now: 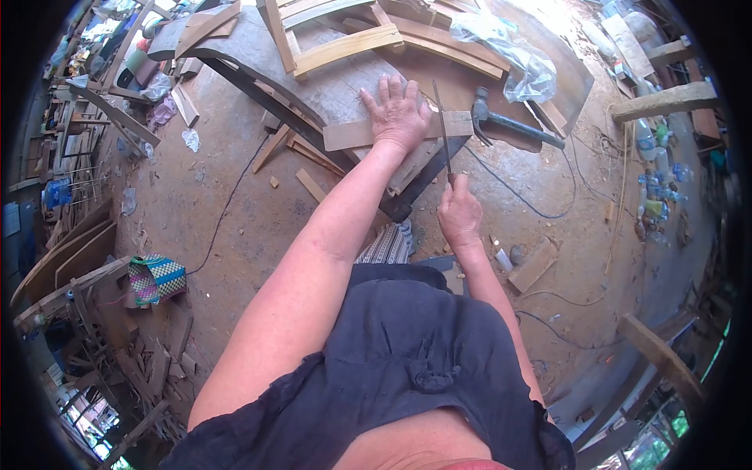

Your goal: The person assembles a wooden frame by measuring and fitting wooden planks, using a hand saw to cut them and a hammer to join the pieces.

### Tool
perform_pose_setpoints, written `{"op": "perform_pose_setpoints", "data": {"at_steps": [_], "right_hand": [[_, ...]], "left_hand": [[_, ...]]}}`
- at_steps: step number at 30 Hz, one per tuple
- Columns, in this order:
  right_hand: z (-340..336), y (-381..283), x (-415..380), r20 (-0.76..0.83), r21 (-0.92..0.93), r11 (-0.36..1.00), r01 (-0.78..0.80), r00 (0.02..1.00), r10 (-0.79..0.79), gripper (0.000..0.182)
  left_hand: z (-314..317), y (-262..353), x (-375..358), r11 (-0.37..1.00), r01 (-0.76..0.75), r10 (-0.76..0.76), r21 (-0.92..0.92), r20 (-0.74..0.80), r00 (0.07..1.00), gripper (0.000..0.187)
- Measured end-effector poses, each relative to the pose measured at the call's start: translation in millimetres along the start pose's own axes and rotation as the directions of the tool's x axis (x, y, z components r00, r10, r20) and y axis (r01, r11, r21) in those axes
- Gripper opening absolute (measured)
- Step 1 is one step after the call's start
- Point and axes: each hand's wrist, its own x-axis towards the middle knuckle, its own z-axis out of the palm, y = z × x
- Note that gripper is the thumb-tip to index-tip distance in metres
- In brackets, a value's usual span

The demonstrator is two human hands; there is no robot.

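Observation:
My left hand (397, 116) lies flat with fingers spread on a short wooden board (348, 135), pressing it to the worktable (337, 98) near its corner. In my right hand (460, 211) is the handle of a hand saw, fingers wrapped around it. The narrow saw blade (442, 125) points away from me and crosses the board to the right of my left hand. Just right of the blade rests a claw hammer (513, 124) with a dark handle, its head by the board's end.
A wooden frame (348, 48) and a clear plastic bag (517, 59) lie farther back on the table. Offcuts (534, 265) and cables (540, 213) are on the dirt floor. A woven basket (160, 280) stands left, plastic bottles (662, 176) right.

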Motion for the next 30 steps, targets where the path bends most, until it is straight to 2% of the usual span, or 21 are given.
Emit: {"op": "perform_pose_setpoints", "data": {"at_steps": [8, 11, 19, 25, 30], "right_hand": [[-1, -1, -3, 0.018, -0.007, 1.0, -0.021, 1.0, 0.021, 0.016], [1, 1, -7, -0.027, 0.001, 1.0, -0.004, 1.0, 0.004, 0.017], [-10, -10, -2, 0.06, -0.075, 0.997, -0.031, 0.998, 0.035, 0.017], [-6, -13, 23, 0.062, -0.085, 0.996, -0.024, 0.998, 0.03, 0.016], [-14, -8, 3, 0.079, -0.086, 0.996, -0.024, 0.996, 0.031, 0.015]], "left_hand": [[3, -2, 0, 1.0, -0.008, 0.008, 0.009, -0.011, 1.0, 0.053], [4, -1, 0, 1.0, -0.01, 0.009, -0.002, -0.031, 0.999, 0.053], [4, -2, 0, 1.0, -0.018, 0.018, 0.008, -0.029, 0.999, 0.053], [3, -2, -1, 0.999, -0.041, 0.039, -0.034, -0.047, 0.998, 0.052], [1, 0, -1, 1.0, -0.017, 0.016, -0.022, -0.026, 1.0, 0.052]]}}
